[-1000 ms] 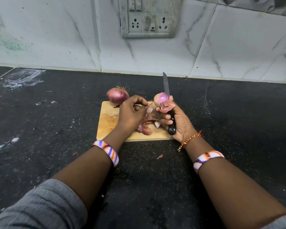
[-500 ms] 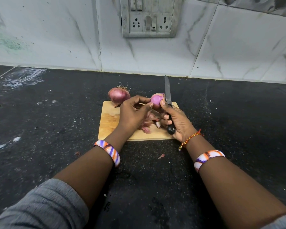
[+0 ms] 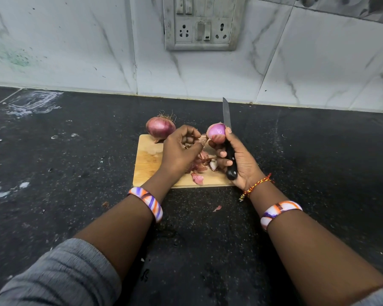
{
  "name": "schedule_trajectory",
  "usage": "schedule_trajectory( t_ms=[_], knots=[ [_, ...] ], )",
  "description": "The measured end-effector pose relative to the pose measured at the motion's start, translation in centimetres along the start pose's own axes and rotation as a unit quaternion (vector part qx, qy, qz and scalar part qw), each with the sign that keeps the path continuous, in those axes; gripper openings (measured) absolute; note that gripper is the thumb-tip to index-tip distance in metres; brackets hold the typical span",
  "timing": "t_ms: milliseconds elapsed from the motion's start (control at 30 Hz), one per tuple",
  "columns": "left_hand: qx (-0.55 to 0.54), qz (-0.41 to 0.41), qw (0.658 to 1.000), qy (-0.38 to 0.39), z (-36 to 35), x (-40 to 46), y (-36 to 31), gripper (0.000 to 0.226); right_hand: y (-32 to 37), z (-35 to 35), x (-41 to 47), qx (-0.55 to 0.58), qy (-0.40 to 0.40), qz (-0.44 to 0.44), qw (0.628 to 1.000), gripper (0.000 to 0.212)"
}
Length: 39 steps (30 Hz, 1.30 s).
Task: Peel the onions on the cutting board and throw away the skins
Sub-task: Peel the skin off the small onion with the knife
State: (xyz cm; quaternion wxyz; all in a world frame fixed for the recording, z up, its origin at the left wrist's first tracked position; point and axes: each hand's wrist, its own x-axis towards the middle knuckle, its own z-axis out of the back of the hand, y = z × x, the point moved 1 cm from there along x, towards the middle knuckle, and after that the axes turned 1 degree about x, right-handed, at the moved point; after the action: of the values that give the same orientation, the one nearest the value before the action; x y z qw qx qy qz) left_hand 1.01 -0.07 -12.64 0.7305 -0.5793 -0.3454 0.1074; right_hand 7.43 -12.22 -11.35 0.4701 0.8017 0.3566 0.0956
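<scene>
Wooden cutting board [image 3: 150, 160], matt; peeled onion [image 3: 216, 133] glossy (thumb side of grip); knife [image 3: 227, 115] blade dull metal; speckled stone counter [image 3: 75, 173].

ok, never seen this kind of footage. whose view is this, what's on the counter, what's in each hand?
There is no robot here: a person wears one wide-angle camera on the head, looking forward and down at their own two arms. On the black counter lies a wooden cutting board. On its far corner sits an unpeeled onion; a pile of skins lies near the middle. The right hand grips a knife, blade pointing away, and also holds a partly peeled onion with its fingers. The left hand pinches a strip of skin next to that onion. One skin scrap lies off the board.
</scene>
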Motion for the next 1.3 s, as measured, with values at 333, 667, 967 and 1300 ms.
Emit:
schedule_trajectory(
  t_ms=[333,667,967,1300],
  knots=[
    [0.087,0.031,0.995,0.035,-0.47,0.14,0.03,0.02,0.56,-0.34,-0.65,0.064,0.016,0.015,0.998,0.058],
    [-0.014,0.034,0.999,0.017,-0.27,-0.18,-0.56,0.009,0.16,-0.26,-0.55,0.015,0.0,0.031,0.999,0.005],
    [-0.005,0.045,0.999,-0.027,-0.12,-0.14,-0.8,0.014,0.19,-0.26,-0.38,-0.035,0.003,0.017,0.999,0.012],
    [-0.021,0.045,0.998,-0.037,0.06,0.1,-0.57,0.015,0.3,0.11,-0.26,-0.021,0.025,0.002,0.999,0.013]
  ],
)
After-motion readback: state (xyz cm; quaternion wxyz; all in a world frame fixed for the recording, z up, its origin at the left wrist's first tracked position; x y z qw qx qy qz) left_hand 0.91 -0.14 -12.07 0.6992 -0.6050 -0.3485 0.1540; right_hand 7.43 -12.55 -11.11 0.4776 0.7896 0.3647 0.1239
